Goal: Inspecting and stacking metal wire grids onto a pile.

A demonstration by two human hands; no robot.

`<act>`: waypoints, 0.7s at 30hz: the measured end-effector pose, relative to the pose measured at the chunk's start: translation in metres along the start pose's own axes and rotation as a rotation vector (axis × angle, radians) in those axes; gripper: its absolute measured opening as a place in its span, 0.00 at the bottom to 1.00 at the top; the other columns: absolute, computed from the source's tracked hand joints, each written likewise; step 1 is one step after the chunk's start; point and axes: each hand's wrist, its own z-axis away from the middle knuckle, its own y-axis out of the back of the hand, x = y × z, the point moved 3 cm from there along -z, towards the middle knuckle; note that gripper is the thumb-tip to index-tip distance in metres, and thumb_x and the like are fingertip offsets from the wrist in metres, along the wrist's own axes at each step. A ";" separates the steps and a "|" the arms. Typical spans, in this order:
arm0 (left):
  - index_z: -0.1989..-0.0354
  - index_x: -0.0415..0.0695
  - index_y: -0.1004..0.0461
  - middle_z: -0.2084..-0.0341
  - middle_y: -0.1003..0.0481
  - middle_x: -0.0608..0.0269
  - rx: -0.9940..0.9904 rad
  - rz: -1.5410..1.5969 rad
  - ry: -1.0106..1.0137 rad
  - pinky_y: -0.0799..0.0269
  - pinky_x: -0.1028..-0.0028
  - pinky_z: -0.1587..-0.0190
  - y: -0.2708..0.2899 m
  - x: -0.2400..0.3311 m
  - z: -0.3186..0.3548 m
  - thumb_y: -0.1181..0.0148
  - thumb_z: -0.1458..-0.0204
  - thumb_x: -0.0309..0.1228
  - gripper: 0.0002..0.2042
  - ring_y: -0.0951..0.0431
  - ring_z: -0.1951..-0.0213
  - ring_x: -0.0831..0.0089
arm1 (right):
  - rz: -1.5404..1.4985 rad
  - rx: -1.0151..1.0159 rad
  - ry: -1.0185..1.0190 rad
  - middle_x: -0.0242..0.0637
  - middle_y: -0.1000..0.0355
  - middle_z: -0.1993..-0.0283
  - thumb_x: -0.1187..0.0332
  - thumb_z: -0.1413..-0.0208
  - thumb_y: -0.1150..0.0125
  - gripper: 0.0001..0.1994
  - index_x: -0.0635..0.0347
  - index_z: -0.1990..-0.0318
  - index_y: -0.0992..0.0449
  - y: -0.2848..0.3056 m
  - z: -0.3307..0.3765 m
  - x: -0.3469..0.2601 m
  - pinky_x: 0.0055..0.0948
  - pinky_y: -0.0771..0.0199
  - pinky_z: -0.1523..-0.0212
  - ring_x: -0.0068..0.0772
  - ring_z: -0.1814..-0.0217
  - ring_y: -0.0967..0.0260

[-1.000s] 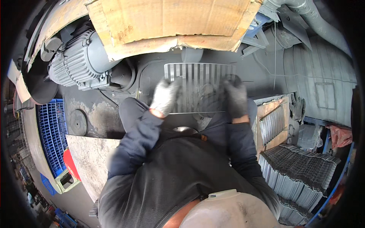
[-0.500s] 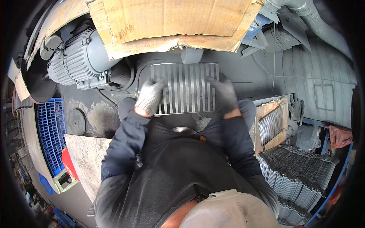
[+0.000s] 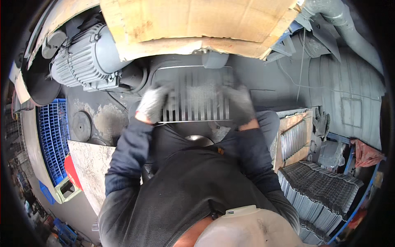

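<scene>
A flat metal grate [image 3: 201,111] with a row of long slots spans the space between my hands, above my lap. My left hand [image 3: 152,103], in a pale grey glove, is closed on its left side. On the opposite side my right hand [image 3: 242,105], in a darker grey glove, grips the other edge. Both sets of fingers are blurred by motion. The grate's far edge lies close to a grey wheel-like part [image 3: 214,60] under the cardboard; whether they touch I cannot tell. The grate's upper middle is smeared as well.
A cardboard sheet [image 3: 197,20] hangs over the far side. An electric motor [image 3: 80,57] stands at the far left, near a blue plastic crate [image 3: 53,140]. On the right are stacked metal grates [image 3: 321,185], more grates [image 3: 293,140] on a board, and a spare glove [image 3: 321,122].
The grate and both hands have shifted slightly left in the picture. The surroundings have shifted a little too, as the head view turned. Both hands keep their hold.
</scene>
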 end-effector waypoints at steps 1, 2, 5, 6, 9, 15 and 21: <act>0.52 0.42 0.21 0.73 0.22 0.65 -0.005 -0.057 -0.020 0.21 0.71 0.72 -0.029 0.006 0.004 0.41 0.32 0.32 0.09 0.20 0.74 0.74 | -0.167 0.061 0.095 0.42 0.21 0.43 0.74 0.39 0.37 0.25 0.69 0.34 0.26 0.022 0.012 0.006 0.33 0.23 0.41 0.34 0.43 0.24; 0.55 0.42 0.19 0.72 0.21 0.65 -0.115 -0.427 -0.215 0.23 0.72 0.69 -0.041 0.003 -0.006 0.40 0.34 0.34 0.09 0.21 0.73 0.74 | -0.226 0.069 0.111 0.44 0.21 0.42 0.74 0.39 0.38 0.25 0.70 0.34 0.27 0.044 0.019 0.006 0.33 0.24 0.40 0.35 0.42 0.24; 0.58 0.38 0.19 0.75 0.21 0.65 -0.164 -0.161 -0.095 0.29 0.72 0.71 -0.101 -0.016 -0.021 0.36 0.34 0.33 0.10 0.23 0.74 0.76 | -0.256 0.174 0.139 0.50 0.23 0.39 0.74 0.39 0.40 0.27 0.74 0.31 0.29 0.092 0.045 -0.004 0.34 0.25 0.36 0.38 0.39 0.24; 0.53 0.39 0.20 0.72 0.20 0.64 -0.189 -0.224 0.005 0.30 0.72 0.73 -0.112 0.000 -0.004 0.36 0.34 0.32 0.09 0.22 0.74 0.75 | -0.262 0.172 0.143 0.50 0.23 0.39 0.74 0.39 0.40 0.27 0.74 0.31 0.29 0.090 0.046 -0.007 0.34 0.25 0.36 0.38 0.39 0.24; 0.56 0.38 0.22 0.68 0.19 0.61 -0.166 -0.080 -0.143 0.25 0.72 0.71 -0.074 -0.022 -0.020 0.34 0.36 0.33 0.11 0.20 0.72 0.73 | -0.295 0.068 0.174 0.46 0.22 0.40 0.70 0.38 0.38 0.26 0.72 0.33 0.26 0.074 0.027 -0.009 0.32 0.23 0.38 0.38 0.41 0.22; 0.52 0.41 0.24 0.75 0.23 0.69 0.163 -0.025 -0.155 0.28 0.78 0.78 0.049 0.009 0.050 0.36 0.33 0.31 0.08 0.26 0.80 0.77 | -0.035 -0.256 0.193 0.40 0.17 0.58 0.63 0.34 0.35 0.15 0.65 0.48 0.18 -0.056 0.005 0.003 0.37 0.20 0.54 0.32 0.59 0.20; 0.56 0.41 0.24 0.75 0.23 0.66 0.251 -0.294 -0.366 0.28 0.74 0.75 0.047 0.043 0.150 0.34 0.34 0.31 0.08 0.25 0.79 0.76 | 0.373 0.253 0.772 0.46 0.17 0.56 0.55 0.33 0.31 0.21 0.64 0.45 0.19 -0.071 0.087 -0.057 0.41 0.18 0.51 0.37 0.51 0.18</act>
